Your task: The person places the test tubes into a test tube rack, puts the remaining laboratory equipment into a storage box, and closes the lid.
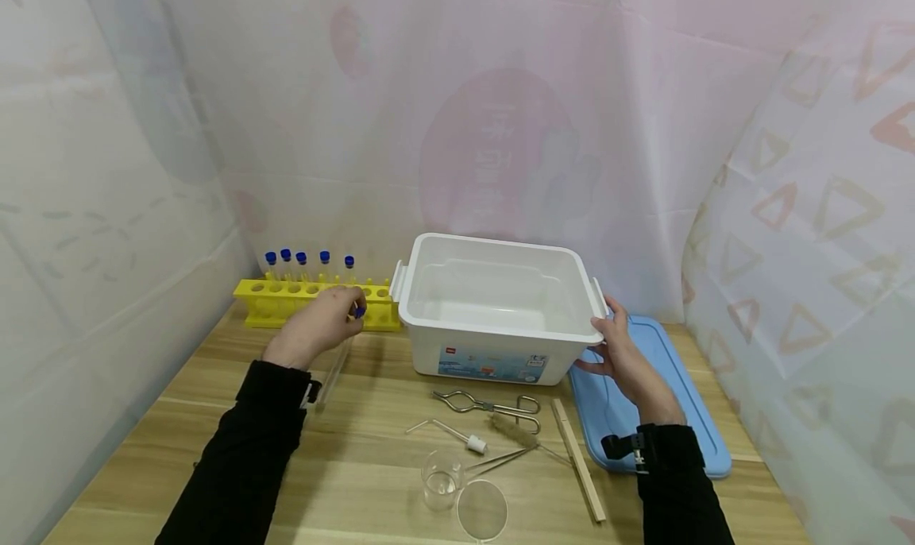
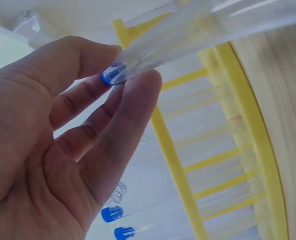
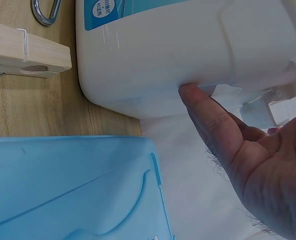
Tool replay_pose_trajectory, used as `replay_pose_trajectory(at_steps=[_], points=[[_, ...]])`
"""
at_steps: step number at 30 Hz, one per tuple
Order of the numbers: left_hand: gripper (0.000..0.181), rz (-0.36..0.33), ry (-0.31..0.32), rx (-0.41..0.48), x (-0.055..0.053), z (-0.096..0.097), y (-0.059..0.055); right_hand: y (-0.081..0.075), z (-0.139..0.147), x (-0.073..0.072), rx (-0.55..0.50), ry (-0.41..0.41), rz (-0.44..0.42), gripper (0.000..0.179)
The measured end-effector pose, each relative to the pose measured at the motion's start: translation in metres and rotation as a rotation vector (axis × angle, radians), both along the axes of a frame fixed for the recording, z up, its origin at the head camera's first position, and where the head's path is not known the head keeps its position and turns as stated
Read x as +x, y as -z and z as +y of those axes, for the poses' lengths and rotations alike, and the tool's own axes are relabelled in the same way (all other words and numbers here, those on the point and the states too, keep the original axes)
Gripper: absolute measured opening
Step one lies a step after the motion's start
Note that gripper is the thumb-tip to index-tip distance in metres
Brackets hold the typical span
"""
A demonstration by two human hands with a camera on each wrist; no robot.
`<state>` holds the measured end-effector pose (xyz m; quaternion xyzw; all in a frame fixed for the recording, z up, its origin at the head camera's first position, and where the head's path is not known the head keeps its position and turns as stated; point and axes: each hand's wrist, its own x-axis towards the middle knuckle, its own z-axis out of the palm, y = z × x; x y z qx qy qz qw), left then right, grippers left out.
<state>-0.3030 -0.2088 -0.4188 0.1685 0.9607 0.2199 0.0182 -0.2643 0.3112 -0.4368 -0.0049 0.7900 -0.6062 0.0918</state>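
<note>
The hands are apart: the left hand (image 1: 314,326) pinches a test tube (image 2: 213,32) just in front of the yellow rack (image 1: 284,296), and the right hand (image 1: 623,362) grips the far-right end of the white bin (image 1: 426,350). The left wrist view shows thumb and fingers clamped at the tube's blue cap, mostly covered in the head view; the right wrist view alone shows a fingertip against the bin's outer wall and the wire round the wooden clamp (image 1: 579,458). Counted from the head view, five blue-capped tubes stand in one rack, a sixth is in hand, and the bench (image 1: 386,465) carries one bin, one blue lid (image 1: 689,402), one pair of tongs (image 1: 488,407), one brush (image 1: 513,430), one pair of tweezers (image 1: 507,457), one beaker (image 1: 441,481), one wooden clamp and one white stopper (image 1: 475,444)
</note>
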Motion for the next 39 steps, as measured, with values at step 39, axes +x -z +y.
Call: replay_pose_trajectory(at_steps=[39], points=[[0.019,0.473,-0.067,0.250,0.015,0.010,-0.024,0.000,0.002,0.001,-0.017,-0.007,0.014,0.083]])
